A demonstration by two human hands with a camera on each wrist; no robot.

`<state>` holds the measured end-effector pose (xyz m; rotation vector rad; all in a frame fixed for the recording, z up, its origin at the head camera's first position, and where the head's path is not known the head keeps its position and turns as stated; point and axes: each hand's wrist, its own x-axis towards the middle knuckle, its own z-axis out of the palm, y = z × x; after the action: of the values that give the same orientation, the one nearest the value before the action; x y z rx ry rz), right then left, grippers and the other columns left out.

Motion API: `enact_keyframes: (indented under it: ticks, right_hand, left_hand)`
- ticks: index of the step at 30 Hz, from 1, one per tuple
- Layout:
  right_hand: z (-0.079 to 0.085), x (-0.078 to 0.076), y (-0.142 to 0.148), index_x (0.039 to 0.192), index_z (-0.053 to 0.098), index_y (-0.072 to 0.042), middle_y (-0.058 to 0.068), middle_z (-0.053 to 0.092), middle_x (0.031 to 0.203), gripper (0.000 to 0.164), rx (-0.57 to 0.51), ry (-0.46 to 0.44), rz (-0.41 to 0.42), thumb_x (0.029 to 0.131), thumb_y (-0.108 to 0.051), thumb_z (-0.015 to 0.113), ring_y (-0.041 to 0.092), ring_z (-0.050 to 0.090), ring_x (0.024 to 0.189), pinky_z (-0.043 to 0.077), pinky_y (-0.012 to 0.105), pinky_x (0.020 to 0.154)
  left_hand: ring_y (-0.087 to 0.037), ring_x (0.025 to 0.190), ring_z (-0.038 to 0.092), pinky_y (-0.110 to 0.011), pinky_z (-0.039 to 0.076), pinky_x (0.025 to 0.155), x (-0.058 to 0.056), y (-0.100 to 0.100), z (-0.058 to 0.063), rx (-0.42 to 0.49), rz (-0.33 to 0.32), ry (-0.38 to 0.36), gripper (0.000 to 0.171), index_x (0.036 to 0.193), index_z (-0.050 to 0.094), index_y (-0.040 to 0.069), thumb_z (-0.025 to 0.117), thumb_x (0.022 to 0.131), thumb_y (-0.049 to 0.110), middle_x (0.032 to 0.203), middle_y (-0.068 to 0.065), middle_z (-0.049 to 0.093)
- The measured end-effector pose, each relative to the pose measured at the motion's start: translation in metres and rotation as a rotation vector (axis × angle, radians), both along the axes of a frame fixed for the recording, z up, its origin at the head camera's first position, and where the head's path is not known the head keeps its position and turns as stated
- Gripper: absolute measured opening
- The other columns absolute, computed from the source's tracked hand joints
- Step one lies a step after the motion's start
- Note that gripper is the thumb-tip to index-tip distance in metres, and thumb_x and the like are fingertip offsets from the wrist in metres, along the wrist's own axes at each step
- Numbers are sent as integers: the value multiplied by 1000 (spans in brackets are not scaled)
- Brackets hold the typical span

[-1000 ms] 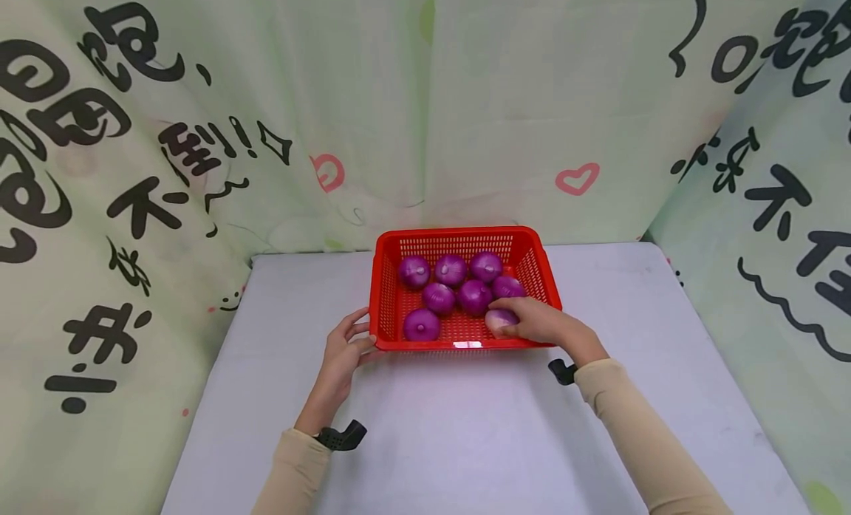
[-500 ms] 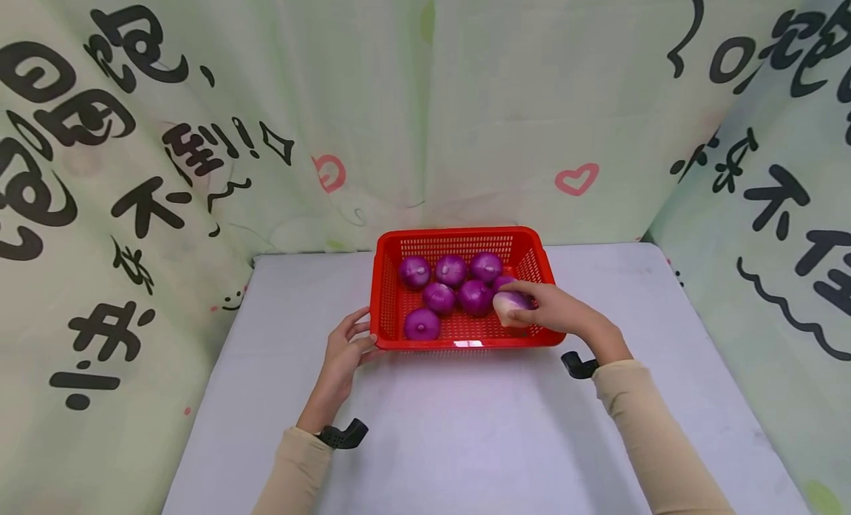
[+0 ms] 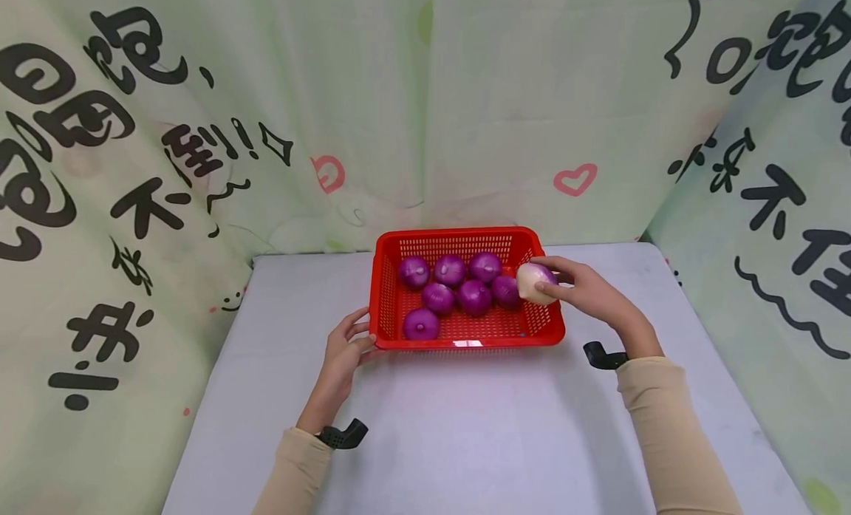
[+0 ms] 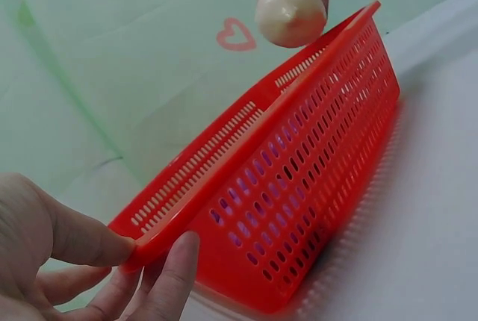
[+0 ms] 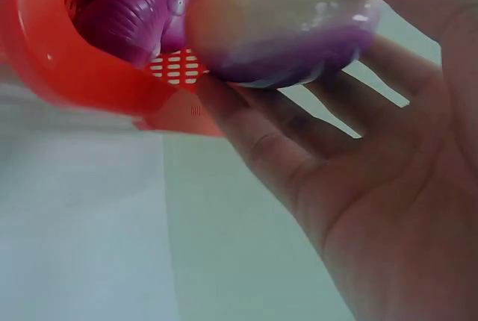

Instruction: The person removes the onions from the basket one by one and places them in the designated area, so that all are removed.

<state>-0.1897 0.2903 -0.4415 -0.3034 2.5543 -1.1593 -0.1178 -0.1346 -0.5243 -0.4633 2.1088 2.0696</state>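
A red plastic basket (image 3: 412, 346) with slotted walls stands at the table's far side, with several purple onions (image 3: 439, 298) inside. My left hand (image 3: 344, 358) pinches its left front corner, thumb and fingers around the rim (image 4: 160, 239). Over the basket's right end, my right hand (image 3: 588, 292) holds a turnip (image 3: 534, 284), pale below and purple on top. Its thumb and fingertips grip opposite sides, as the right wrist view shows. From the left wrist view, the turnip (image 4: 291, 16) appears higher than the basket rim.
The basket stands on a white table (image 3: 459, 434). A pale green curtain (image 3: 492, 116) with dark lettering hangs behind it and along both sides. Each wrist carries a black strap-on device (image 3: 343, 434).
My right hand has lifted the turnip from the basket's front right corner, moving it up and to the right. My left hand has stayed at the basket's rim.
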Motion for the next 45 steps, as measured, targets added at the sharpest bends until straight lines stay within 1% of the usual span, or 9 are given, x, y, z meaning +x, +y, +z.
enact_keyframes:
  ticks: [3, 10, 15, 18, 26, 33, 36, 41, 45]
  right_hand:
    - [-1, 0, 6, 161, 39, -16, 21, 46, 157, 71, -46, 35, -65, 101, -47, 64, 45, 49, 140, 59, 55, 102]
    - [-12, 2, 16, 163, 34, -15, 21, 39, 163, 70, -195, 96, -238, 106, -50, 52, 37, 55, 134, 58, 14, 87]
    - [-22, 2, 27, 165, 30, -15, 22, 38, 162, 71, -297, 86, -345, 107, -54, 45, 8, 58, 116, 58, 11, 85]
    - [-27, 3, 32, 165, 28, -14, 23, 37, 162, 73, -350, 73, -399, 107, -56, 44, 0, 58, 110, 57, 11, 86]
    - [-43, 2, 39, 165, 28, -14, 22, 34, 165, 70, -318, 122, -565, 108, -51, 44, 13, 51, 122, 56, 9, 84]
    - [-56, -2, 49, 164, 30, -13, 22, 36, 163, 72, -244, 149, -594, 106, -51, 50, 22, 52, 124, 52, 3, 80]
    - [-63, -6, 55, 164, 30, -12, 23, 37, 163, 74, -151, 160, -573, 105, -52, 51, 34, 51, 133, 57, 13, 91]
    - [-72, -8, 66, 164, 26, -8, 27, 33, 165, 78, 2, 162, -514, 105, -53, 51, 49, 42, 143, 48, 62, 112]
    - [-78, -8, 74, 162, 28, -3, 32, 34, 161, 76, 43, 185, -478, 106, -46, 54, 52, 41, 141, 45, 69, 111]
  left_hand:
    - [-26, 106, 69, -51, 60, 99, 0, 0, 0, -3, 3, 0, 60, 153, 51, 18, 60, 97, 0, 137, -17, 61]
    - [-29, 108, 68, -53, 59, 100, 1, -2, 0, -1, 2, 5, 60, 153, 50, 19, 60, 97, 0, 138, -17, 61]
    - [-29, 107, 69, -54, 59, 100, 2, -1, 1, 5, -5, 11, 59, 153, 50, 18, 59, 97, 1, 138, -18, 61]
    - [-28, 105, 70, -53, 59, 100, 2, -1, 2, 10, -3, 6, 59, 153, 50, 18, 60, 97, 1, 138, -16, 61]
    - [-32, 110, 69, -50, 61, 97, 2, 0, 0, 5, -8, 19, 59, 153, 50, 16, 60, 97, 0, 136, -20, 61]
    - [-29, 107, 70, -50, 61, 97, 3, -2, -1, 2, -4, 16, 59, 153, 50, 17, 60, 96, 1, 136, -18, 61]
    - [-25, 103, 70, -52, 60, 98, 3, -3, -1, 6, 3, 13, 59, 152, 51, 18, 60, 96, 0, 136, -17, 61]
    - [-26, 103, 70, -53, 59, 100, 2, -4, -2, 13, 1, 13, 59, 152, 51, 18, 59, 97, 0, 136, -17, 62]
    - [-28, 106, 70, -52, 60, 99, 1, -3, -2, 17, -12, 16, 58, 152, 51, 17, 60, 97, 1, 137, -18, 62]
